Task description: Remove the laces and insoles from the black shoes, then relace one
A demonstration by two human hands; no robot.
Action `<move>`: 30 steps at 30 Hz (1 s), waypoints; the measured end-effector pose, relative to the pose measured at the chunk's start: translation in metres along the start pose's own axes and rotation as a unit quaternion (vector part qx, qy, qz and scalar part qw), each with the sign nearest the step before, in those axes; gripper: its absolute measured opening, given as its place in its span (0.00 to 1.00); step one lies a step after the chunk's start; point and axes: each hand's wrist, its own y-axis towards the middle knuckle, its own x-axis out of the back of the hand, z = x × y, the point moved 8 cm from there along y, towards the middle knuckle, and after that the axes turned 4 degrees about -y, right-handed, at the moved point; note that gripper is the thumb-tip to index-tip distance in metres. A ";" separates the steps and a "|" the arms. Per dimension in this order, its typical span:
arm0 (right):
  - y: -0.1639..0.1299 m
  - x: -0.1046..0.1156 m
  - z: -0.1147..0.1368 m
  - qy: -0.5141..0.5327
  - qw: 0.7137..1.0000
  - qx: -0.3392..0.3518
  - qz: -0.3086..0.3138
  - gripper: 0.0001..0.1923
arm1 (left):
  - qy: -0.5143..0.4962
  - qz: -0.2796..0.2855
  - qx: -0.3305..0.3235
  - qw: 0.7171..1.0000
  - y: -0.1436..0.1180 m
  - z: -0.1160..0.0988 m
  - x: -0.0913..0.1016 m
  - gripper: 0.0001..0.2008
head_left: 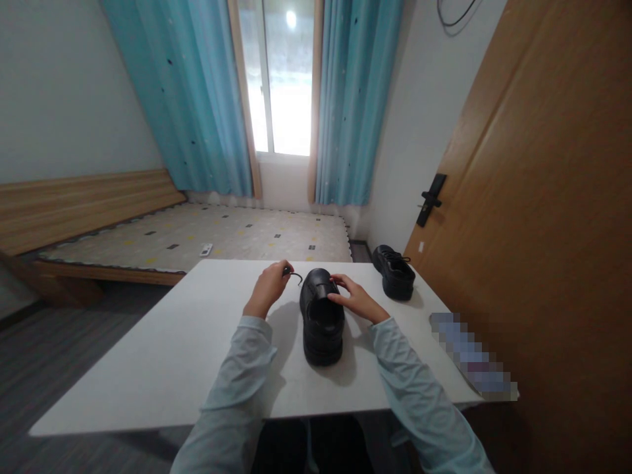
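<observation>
Shoe: black shoe (322, 316) on the white surface (162, 355), near the middle, between the two hands.
Shoe axis: long axis runs near-to-far from the wearer; opening and heel toward the camera, toe toward the window (279, 79).
Shoe posture: upright on its sole, casting a shadow to its near right.
Lace: thin dark lace (295, 274) rises from the shoe's far left side and leads to the left hand.
Left hand: left hand (269, 286) just left of the shoe's toe end, fingers curled, grip closed on the lace end between fingertips; hand is apart from the shoe body.
Right hand: right hand (354, 297) lies on the shoe's upper right edge, fingertips (336, 282) touching the tongue area; fingers bent loosely, resting rather than clamped; whether anything is pinched under them cannot be told.
Sleeves: pale blue sleeves on both forearms, entering from the bottom edge.
Second shoe: second black shoe (394, 271) at the surface's far right corner, well apart from the hands.
Blurred object: pixelated item (471, 355) along the right edge of the surface.
Surroundings: bed (197, 240) beyond the surface, teal curtains (353, 99), wooden door (543, 197) at right.
</observation>
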 end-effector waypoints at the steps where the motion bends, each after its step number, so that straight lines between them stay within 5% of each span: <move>1: 0.000 0.000 0.000 -0.001 1.000 -0.001 0.001 0.30 | 0.013 0.000 0.000 1.000 0.001 0.002 0.005 0.09; 7: 0.001 0.001 0.001 -0.002 1.000 0.002 0.000 0.29 | 0.104 -0.022 0.010 0.994 0.001 0.024 0.040 0.10; 13: 0.000 0.000 0.001 -0.006 1.000 0.003 0.003 0.29 | 0.162 -0.064 0.045 0.984 -0.007 0.086 0.064 0.09; 20: -0.001 0.001 0.003 -0.005 1.000 0.002 0.000 0.29 | 0.200 0.037 0.188 0.961 -0.028 0.153 0.056 0.18; 25: -0.001 0.001 0.004 -0.002 1.000 0.006 0.002 0.28 | 0.216 0.097 0.277 0.931 -0.044 0.164 0.049 0.21; 30: -0.001 0.001 0.004 -0.004 1.000 0.005 0.004 0.28 | 0.202 0.133 0.300 0.923 -0.049 0.161 0.044 0.25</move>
